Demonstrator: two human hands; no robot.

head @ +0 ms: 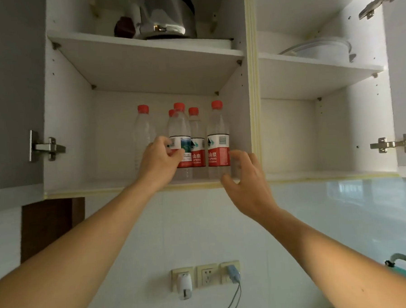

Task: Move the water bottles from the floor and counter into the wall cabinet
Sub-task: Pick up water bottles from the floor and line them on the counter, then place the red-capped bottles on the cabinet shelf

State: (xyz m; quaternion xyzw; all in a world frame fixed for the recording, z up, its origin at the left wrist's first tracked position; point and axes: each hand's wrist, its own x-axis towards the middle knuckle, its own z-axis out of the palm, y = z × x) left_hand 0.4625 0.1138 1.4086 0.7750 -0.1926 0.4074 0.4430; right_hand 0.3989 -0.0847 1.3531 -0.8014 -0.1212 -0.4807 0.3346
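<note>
A white wall cabinet (151, 182) stood open, seen from below. On the lower shelf of its left compartment, five clear water bottles (197, 140) with red caps stood upright in a cluster toward the right wall, close to the front edge. The left stretch of that shelf lay bare, and open height remained above the caps.

The left hand (159, 162) reached in with fingers curled around the red label of a front bottle (179, 131). The right hand (248, 186) hovered at the shelf lip, fingers spread wide, just beside the rightmost bottle (218, 139); whether it touched could not be told.

A steel kettle (166, 16) sat on the shelf above. The right compartment's lower shelf had free room. White tile and three wall sockets (204, 275) lay below.
</note>
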